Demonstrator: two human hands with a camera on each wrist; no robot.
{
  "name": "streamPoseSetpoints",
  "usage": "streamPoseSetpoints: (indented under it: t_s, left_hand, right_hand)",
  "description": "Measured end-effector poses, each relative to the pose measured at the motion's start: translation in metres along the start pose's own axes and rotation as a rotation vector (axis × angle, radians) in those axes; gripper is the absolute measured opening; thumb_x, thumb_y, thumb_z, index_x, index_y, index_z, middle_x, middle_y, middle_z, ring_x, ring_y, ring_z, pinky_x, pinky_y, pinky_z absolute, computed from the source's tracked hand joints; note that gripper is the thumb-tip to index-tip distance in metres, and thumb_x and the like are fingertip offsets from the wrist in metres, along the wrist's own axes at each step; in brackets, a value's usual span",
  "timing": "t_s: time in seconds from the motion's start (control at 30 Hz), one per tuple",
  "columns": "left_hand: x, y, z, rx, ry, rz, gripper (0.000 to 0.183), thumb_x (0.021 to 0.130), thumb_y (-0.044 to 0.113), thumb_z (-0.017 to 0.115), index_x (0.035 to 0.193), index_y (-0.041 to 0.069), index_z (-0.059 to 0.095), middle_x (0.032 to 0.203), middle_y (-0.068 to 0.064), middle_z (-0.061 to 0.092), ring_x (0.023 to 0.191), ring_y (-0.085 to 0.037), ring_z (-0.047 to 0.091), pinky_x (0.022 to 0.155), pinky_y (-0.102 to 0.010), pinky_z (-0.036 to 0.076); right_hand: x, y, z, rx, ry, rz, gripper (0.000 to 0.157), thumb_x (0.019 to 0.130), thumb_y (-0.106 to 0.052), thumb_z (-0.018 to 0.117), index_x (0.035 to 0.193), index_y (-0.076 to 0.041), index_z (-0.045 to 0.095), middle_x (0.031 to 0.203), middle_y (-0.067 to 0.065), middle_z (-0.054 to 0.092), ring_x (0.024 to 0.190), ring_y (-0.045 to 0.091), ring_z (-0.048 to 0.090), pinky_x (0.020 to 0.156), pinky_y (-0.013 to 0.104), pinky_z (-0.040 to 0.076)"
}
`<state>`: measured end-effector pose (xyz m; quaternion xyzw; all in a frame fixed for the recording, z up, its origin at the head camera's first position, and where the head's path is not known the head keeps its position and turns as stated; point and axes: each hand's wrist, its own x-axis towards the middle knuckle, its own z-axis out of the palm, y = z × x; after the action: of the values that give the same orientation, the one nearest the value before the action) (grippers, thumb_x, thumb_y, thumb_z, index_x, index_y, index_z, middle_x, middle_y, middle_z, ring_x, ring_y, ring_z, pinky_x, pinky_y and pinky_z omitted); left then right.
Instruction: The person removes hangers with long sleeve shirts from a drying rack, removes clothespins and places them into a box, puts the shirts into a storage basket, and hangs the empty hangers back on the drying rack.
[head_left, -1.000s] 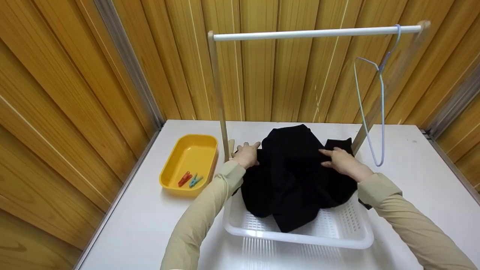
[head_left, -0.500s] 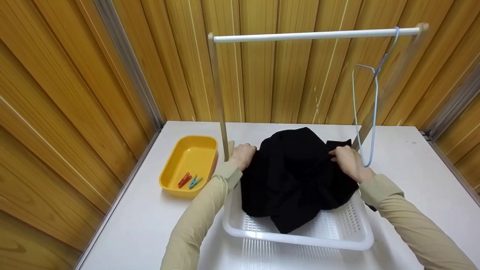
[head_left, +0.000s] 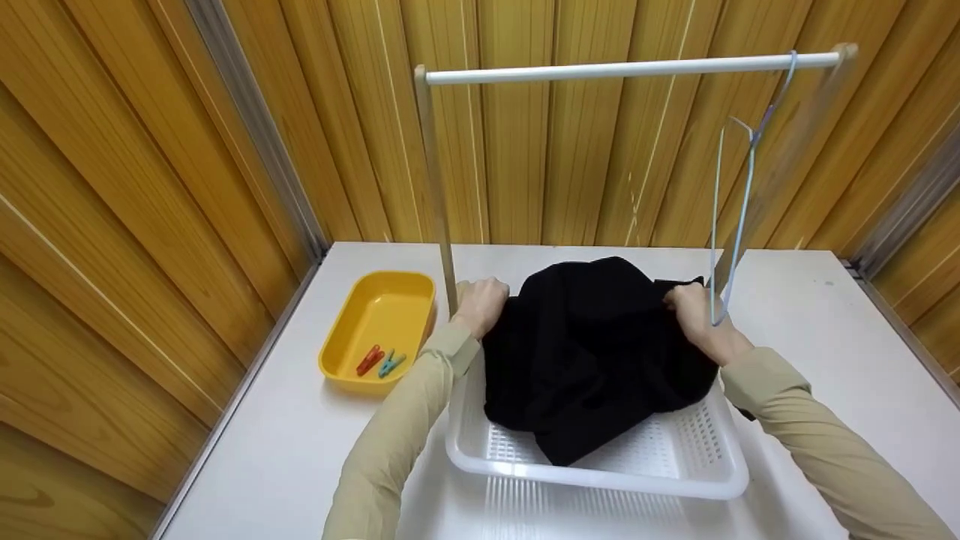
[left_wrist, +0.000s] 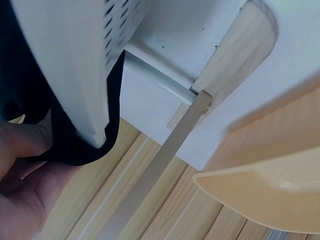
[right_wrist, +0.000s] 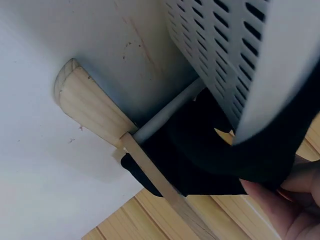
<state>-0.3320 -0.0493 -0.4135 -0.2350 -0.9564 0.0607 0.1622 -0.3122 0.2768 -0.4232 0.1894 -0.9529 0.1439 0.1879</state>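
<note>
A black cloth garment (head_left: 600, 352) lies bunched in a white perforated basket (head_left: 600, 475), covering its far part and hanging over both sides. At the left side of the basket my left hand (head_left: 481, 306) pinches the garment's edge; in the left wrist view, thumb and fingers close on the cloth just past the basket's rim. On the opposite side my right hand (head_left: 697, 319) also pinches the cloth, and the right wrist view shows the fingertips (right_wrist: 265, 197) on it beside the rim. More black cloth trails down outside the basket there, behind the rack's post (right_wrist: 160, 175).
A rack with a white rail (head_left: 630, 69) stands over the basket's far part. From its right end hangs a thin pale blue hanger (head_left: 739, 225), overlapping my right hand. A yellow tub (head_left: 382, 289) holds a red clothespin (head_left: 370, 361) and a blue-green clothespin (head_left: 391, 365).
Both hands went from spread fingers on the garment to pinching its edges, moving slightly apart. The garment's top has flattened a little, and the hanger has swung and turned.
</note>
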Motion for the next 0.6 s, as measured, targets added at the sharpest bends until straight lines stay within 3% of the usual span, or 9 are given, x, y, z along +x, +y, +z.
streamPoseSetpoints:
  t_s: [0.13,0.3,0.6]
  left_hand:
    - [0.005,0.000,0.003,-0.028,0.025,-0.011,0.024,0.086,-0.002,0.050,0.073,0.007,0.069,0.073,-0.010,0.063,0.065,-0.024,0.061,0.049,-0.034,0.048]
    - [0.011,0.002,0.007,-0.049,0.087,-0.027,0.020,0.082,-0.003,0.054,0.072,0.005,0.068,0.071,-0.010,0.063,0.064,-0.023,0.061,0.049,-0.032,0.048]
    - [0.016,0.010,-0.013,-0.110,0.131,-0.085,0.013,0.078,-0.002,0.058,0.073,0.005,0.068,0.072,-0.009,0.062,0.066,-0.025,0.061,0.052,-0.035,0.049]
  right_hand:
    - [0.004,-0.011,-0.004,0.033,0.082,-0.071,0.019,0.077,0.012,0.055,0.067,-0.001,0.065,0.067,0.010,0.062,0.065,0.022,0.057,0.058,0.037,0.046]
    - [0.007,-0.018,-0.002,0.074,0.182,-0.156,0.010,0.076,0.015,0.059,0.076,0.006,0.065,0.073,0.016,0.063,0.071,0.032,0.061,0.062,0.040,0.048]
    - [0.005,-0.023,-0.001,0.186,0.289,-0.197,0.013,0.069,0.017,0.065,0.075,0.006,0.066,0.073,0.016,0.063,0.069,0.032,0.061,0.062,0.042,0.047]
